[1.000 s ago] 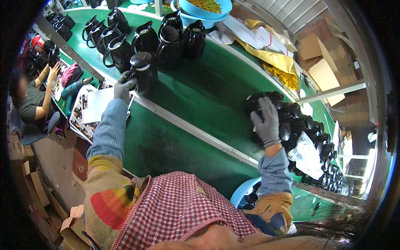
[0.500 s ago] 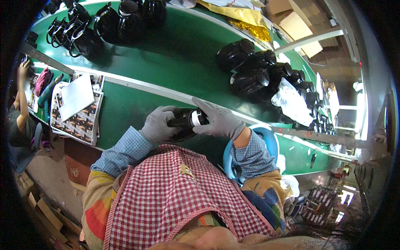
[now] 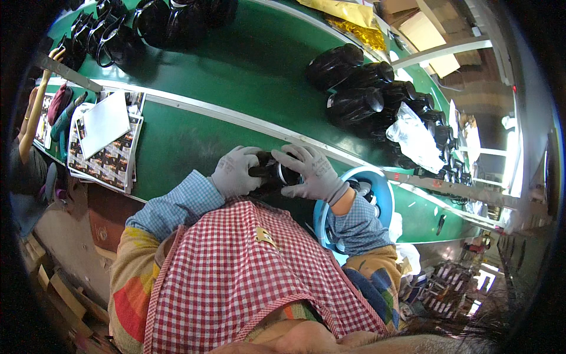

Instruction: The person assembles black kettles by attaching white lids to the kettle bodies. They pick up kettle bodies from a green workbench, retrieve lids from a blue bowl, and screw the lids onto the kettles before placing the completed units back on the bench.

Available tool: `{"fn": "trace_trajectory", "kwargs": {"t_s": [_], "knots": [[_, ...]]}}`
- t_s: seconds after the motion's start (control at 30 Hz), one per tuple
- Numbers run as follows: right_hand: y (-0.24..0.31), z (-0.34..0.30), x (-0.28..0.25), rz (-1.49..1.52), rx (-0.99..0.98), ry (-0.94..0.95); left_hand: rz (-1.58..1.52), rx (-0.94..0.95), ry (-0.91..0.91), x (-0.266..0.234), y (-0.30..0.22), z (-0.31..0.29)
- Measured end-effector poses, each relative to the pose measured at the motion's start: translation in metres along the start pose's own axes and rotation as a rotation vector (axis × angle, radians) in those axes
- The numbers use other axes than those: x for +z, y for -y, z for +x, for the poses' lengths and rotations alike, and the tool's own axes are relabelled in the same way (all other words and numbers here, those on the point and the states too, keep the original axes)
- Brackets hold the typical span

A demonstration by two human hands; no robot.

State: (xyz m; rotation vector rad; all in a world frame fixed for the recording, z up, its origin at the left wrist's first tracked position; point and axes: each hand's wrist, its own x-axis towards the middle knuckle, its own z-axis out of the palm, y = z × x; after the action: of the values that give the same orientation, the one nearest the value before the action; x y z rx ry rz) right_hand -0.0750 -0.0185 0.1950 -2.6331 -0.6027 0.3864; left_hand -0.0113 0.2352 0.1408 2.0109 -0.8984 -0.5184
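Both my hands wear grey gloves and hold one glossy black jug (image 3: 272, 175) in front of my apron, its far end pointing right. My left hand (image 3: 234, 171) is closed around its handle side. With curved fingers and thumb, my right hand (image 3: 313, 172) grips the other end, around a rim that shows a thin white edge. Much of the jug's body is hidden by the gloves. Beside my right forearm stands a light blue basin (image 3: 386, 194) with black and white round parts in it.
Black handled jugs (image 3: 121, 44) stand at the far left on the green bench (image 3: 236, 82); more black jugs (image 3: 356, 106) and a clear plastic bag (image 3: 415, 138) are at the right. A metal rail (image 3: 200, 110) crosses the bench. Printed sheets (image 3: 109, 156) lie left, near another person's arm (image 3: 32, 112).
My right hand has turned around the jug's end, its fingers more curled; the broad white band there now shows as a thin edge. The other person's arm at left has reached farther up.
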Motion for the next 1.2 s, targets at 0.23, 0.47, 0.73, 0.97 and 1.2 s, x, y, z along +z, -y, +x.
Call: {"fn": "trace_trajectory", "kwargs": {"t_s": [0.23, 0.47, 0.73, 0.97, 1.2], "knots": [[-0.007, 0.004, 0.002, -0.021, -0.16, -0.007, -0.044, 0.03, -0.007, 0.0, 0.008, 0.002], [-0.011, 0.013, -0.002, -0.029, -0.183, 0.077, -0.073, 0.015, -0.019, -0.003, 0.015, 0.006], [0.007, 0.009, -0.004, 0.05, 0.177, 0.016, 0.014, 0.026, -0.067, 0.008, 0.014, 0.001], [0.015, -0.001, -0.008, 0.064, 0.516, 0.106, -0.051, 0.02, -0.041, 0.013, 0.013, 0.0], [-0.003, -0.016, -0.003, 0.19, 0.471, -0.047, -0.023, -0.011, -0.024, 0.012, 0.006, -0.002]]}}
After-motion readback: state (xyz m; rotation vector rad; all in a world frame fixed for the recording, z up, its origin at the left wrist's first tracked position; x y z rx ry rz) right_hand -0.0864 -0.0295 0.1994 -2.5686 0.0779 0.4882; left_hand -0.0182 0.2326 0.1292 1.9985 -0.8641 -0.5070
